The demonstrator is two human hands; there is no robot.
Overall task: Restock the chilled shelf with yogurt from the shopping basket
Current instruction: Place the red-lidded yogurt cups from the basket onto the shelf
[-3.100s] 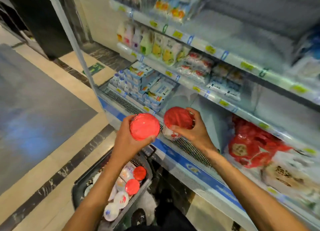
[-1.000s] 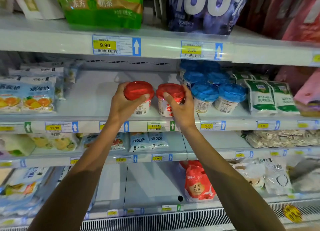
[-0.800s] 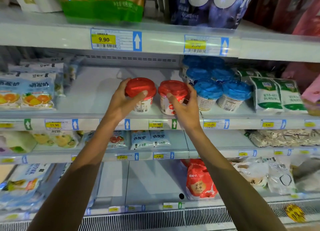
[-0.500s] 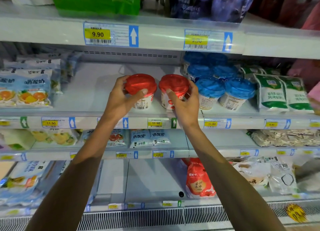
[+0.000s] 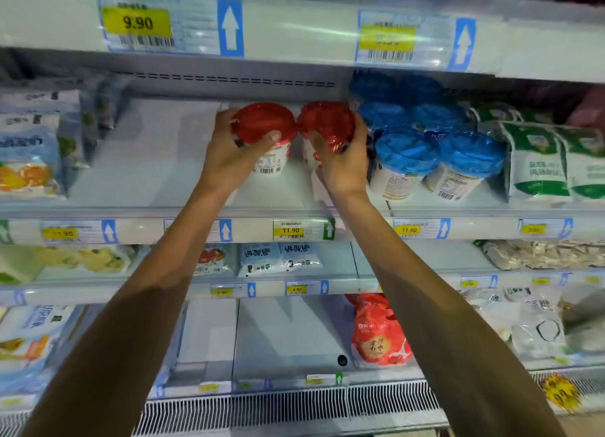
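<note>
The shelf [image 5: 147, 161] is shown with a wide bare stretch in its middle. It is bounded on the left by fruit packs [image 5: 29, 148] and on the right by blue tubs [image 5: 406, 155]. In that gap two red-lidded yogurt tubs are held side by side and upright, their lids nearly touching.

The left tub [image 5: 262, 125] is gripped by the left hand [image 5: 229, 155], with the thumb laid over the lid's front edge. The right tub [image 5: 327, 122] is gripped by the right hand [image 5: 343, 164], just beside the blue tubs. Whether the bases are resting on the shelf cannot be told for certain, as the right tub's base is hidden behind the hand. Neither tub is released.

This pair is therefore judged nearly placed, with only the setting down and letting go left to do. Bare shelf is seen beside and in front of the pair, so room for more tubs is judged to be there. The basket is not in view, so what is left in it cannot be told. An 11.90 tag [image 5: 291, 230] is fixed on the rail below.
</note>
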